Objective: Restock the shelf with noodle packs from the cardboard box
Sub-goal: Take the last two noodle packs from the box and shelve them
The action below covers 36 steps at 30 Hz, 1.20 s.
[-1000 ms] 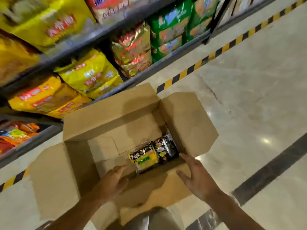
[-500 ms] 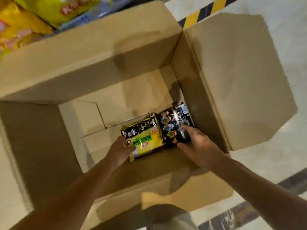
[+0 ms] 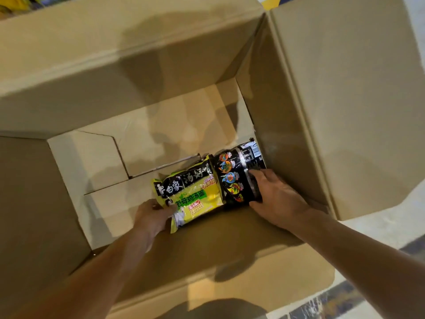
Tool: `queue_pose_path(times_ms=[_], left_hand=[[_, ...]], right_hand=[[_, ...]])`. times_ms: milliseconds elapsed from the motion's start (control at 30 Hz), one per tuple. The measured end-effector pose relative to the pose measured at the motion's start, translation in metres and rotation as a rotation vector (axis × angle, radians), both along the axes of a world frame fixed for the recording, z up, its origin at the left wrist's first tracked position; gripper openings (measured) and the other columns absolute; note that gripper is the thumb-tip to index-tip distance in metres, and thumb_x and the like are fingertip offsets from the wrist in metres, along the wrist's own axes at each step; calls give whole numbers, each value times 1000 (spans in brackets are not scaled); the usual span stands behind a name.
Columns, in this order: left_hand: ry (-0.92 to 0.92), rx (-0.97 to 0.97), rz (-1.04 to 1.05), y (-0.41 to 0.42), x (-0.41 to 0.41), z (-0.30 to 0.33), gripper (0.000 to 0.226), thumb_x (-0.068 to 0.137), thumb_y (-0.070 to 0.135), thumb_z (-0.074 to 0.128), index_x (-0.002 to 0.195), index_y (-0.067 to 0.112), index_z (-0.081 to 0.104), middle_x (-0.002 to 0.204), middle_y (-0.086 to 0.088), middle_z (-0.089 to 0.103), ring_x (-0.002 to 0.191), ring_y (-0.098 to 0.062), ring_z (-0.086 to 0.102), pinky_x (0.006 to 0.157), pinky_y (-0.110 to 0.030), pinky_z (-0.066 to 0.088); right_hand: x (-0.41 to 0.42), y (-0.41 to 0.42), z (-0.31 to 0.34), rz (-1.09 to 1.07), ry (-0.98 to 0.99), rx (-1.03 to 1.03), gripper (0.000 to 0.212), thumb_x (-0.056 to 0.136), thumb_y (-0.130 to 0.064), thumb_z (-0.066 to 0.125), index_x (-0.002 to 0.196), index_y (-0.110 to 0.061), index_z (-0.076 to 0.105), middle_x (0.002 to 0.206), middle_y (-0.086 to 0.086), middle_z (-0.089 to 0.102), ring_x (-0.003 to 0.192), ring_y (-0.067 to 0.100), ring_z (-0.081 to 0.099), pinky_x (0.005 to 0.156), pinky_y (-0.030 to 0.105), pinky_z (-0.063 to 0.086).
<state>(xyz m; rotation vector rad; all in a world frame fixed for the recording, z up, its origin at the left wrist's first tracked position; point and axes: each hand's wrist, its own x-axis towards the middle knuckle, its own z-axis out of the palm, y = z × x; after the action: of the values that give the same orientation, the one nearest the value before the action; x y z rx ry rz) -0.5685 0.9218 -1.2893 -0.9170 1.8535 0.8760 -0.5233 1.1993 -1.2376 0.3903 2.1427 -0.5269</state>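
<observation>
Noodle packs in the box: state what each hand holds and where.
Left hand grips the yellow noodle pack at its near-left corner; right hand grips the black noodle pack at its right end.

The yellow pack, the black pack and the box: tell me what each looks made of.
Yellow noodle pack: thin glossy plastic film, apparently; it crinkles and its end is crimped.
Black noodle pack: the same kind of film, shinier, with bright glare streaks.
Cardboard box: plain matte brown cardboard, with creased fold lines on its flaps.
</observation>
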Motion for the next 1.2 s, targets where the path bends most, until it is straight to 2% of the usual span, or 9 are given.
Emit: queue_pose_path(times_ms=[167, 233, 333, 467, 533, 700, 967, 1067, 1200], left_hand=[[-17, 109, 15, -7, -6, 11, 28, 83, 27, 80, 87, 22, 52, 95, -2, 61, 91, -24, 61, 91, -40, 50], [-28, 168, 95, -5, -5, 13, 31, 82, 23, 80, 96, 19, 53, 100, -5, 63, 95, -24, 65, 84, -35, 54], [-17, 222, 144, -5, -2, 15, 46, 79, 15, 82, 113, 12, 50, 105, -6, 66, 96, -21, 67, 71, -26, 52], [-12, 222, 112, -6, 6, 7, 54, 71, 17, 88, 110, 20, 52, 108, -5, 69, 100, -24, 67, 93, -43, 53], [8, 221, 109, -6, 6, 4, 52, 71, 16, 88, 108, 21, 53, 106, -2, 68, 97, -21, 67, 90, -39, 51], [60, 230, 165, -3, 5, 6, 43, 75, 13, 85, 107, 18, 56, 106, -5, 69, 93, -23, 69, 84, -37, 54], [172, 219, 98, -18, -4, 42, 32, 79, 22, 82, 101, 23, 60, 104, 0, 71, 95, -25, 71, 92, -51, 54], [252, 212, 66, -24, -10, 64, 25, 82, 23, 80, 99, 21, 62, 99, 4, 70, 92, -18, 69, 81, -39, 55], [372, 204, -66, -37, -18, 93, 19, 86, 21, 75, 97, 17, 60, 99, 4, 67, 92, -16, 66, 68, -29, 49]], right_hand=[[-8, -16, -5, 70, -98, 56, 104, 86, -47, 70, 158, -27, -2, 165, 7, -6, 150, 36, 15, 114, 46, 36], [-11, -27, -12, 0, -194, 118, 121, 81, -59, 71, 156, -26, -18, 164, 15, -18, 149, 42, 16, 113, 46, 35], [-13, -48, -25, -145, -306, 193, 141, 72, -69, 73, 151, -16, -30, 159, 29, -22, 146, 48, 23, 110, 44, 39], [-9, -66, -42, -188, -310, 291, 150, 68, -72, 74, 146, -7, -37, 152, 36, -31, 147, 54, 6, 113, 41, 35], [-8, -69, -48, -177, -293, 328, 150, 69, -73, 72, 145, -5, -38, 151, 37, -30, 146, 56, 7, 113, 41, 36], [-12, -67, -51, -185, -232, 345, 129, 86, -67, 58, 144, 0, -35, 155, 39, -18, 146, 52, 17, 109, 39, 41], [-10, -56, -24, -346, 31, 209, 79, 102, -50, 39, 159, -16, -4, 158, 23, 23, 128, 42, 48, 101, 44, 42], [-14, -51, -3, -451, 92, 167, 61, 104, -37, 42, 156, -14, 21, 145, 21, 46, 123, 40, 52, 97, 40, 39], [-17, -35, 36, -550, 145, 100, 33, 105, -30, 41, 132, -12, 50, 111, 20, 66, 102, 38, 62, 78, 34, 45]])
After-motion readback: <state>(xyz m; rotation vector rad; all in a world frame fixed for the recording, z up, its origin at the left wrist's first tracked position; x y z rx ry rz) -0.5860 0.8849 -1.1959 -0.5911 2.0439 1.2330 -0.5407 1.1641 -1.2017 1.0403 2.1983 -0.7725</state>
